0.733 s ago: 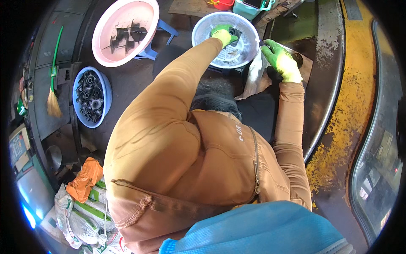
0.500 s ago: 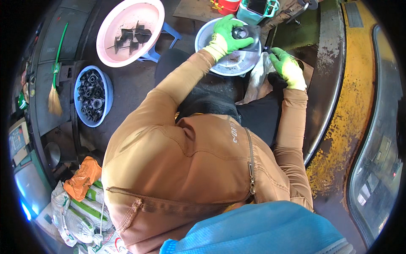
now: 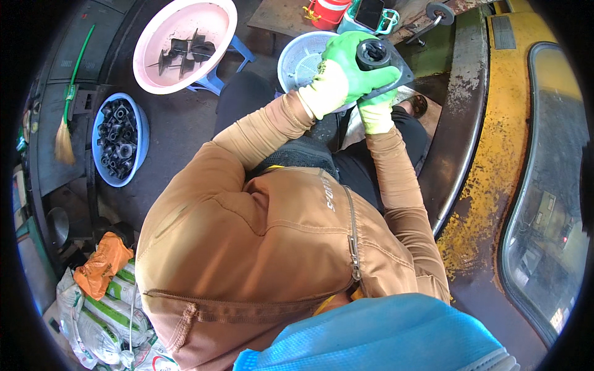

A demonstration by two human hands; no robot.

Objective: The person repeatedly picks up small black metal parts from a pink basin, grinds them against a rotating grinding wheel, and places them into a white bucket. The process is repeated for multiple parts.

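My left hand (image 3: pixel 349 71), in a green and pale yellow glove, is closed round a black moulded part (image 3: pixel 401 65) with a round hollow collar on a flat flange. The collar's opening faces up. My right hand (image 3: pixel 377 112), gloved the same way, is up against the underside of this part; its fingers are hidden behind the part and the left hand. Just left of and below the part, a white perforated basket (image 3: pixel 296 65) shows partly, its right side covered by my left hand.
A pink basin (image 3: pixel 148 59) holding dark finned pieces rests on a blue stool (image 3: pixel 232 59). Left of it, a blue basin (image 3: pixel 143 145) is full of black parts. A red container (image 3: pixel 328 13) and a teal basket (image 3: pixel 388 21) stand beyond; yellow machinery (image 3: pixel 489 185) runs along the right.
My left hand has lifted the black part from over the basket and brought it right and nearer. My right hand has moved left to meet it. The view has shifted slightly.
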